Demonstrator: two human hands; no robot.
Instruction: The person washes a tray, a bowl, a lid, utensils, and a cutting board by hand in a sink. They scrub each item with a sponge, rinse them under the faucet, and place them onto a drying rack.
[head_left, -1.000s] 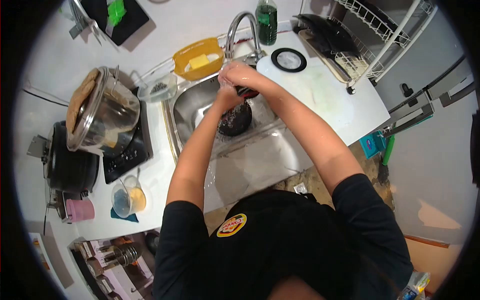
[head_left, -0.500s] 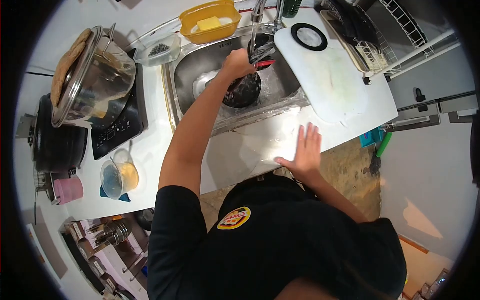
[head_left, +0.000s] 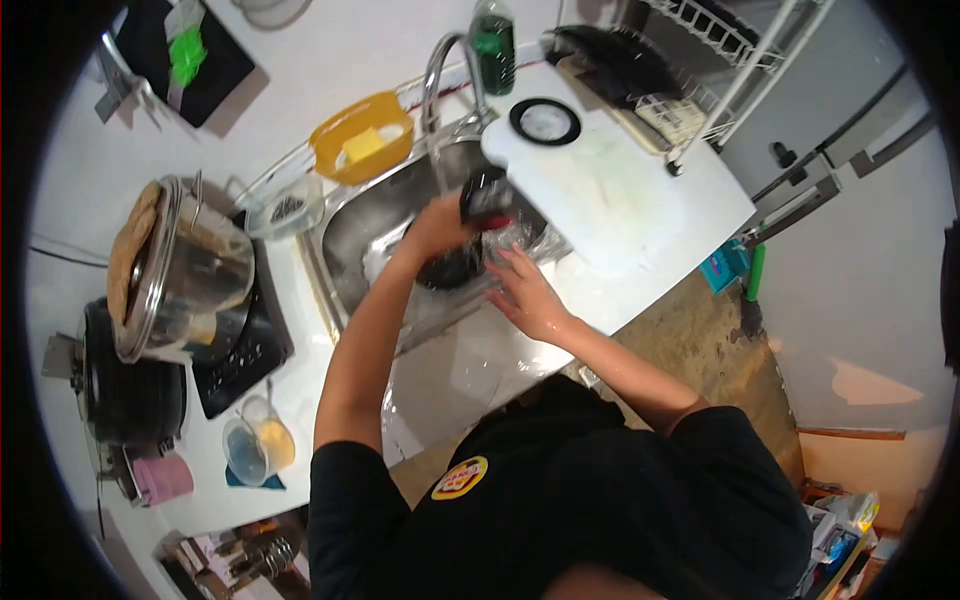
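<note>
My left hand (head_left: 440,228) is closed around a bunch of utensils (head_left: 488,215), blurred by motion, in the sink (head_left: 345,240). A red part and a dark part show in the bunch; its exact pieces cannot be told. Water runs from the curved faucet (head_left: 436,85) beside that hand. Below it a round black pan (head_left: 450,272) lies in the basin, partly hidden by my left hand. My right hand (head_left: 530,298) is open, fingers spread, over the sink's front edge and just short of the utensils.
A white cutting board (head_left: 620,200) with a black-rimmed round lid (head_left: 545,122) overlaps the sink's right side. Behind stand a yellow basin (head_left: 330,140) with a sponge and a green bottle (head_left: 493,50). At left, a steel pot (head_left: 215,265) sits on a black cooktop (head_left: 240,360).
My right hand has lifted off the counter and moved to the sink, near the utensils. My left hand still grips them. The camera view has shifted, showing more of the back wall.
</note>
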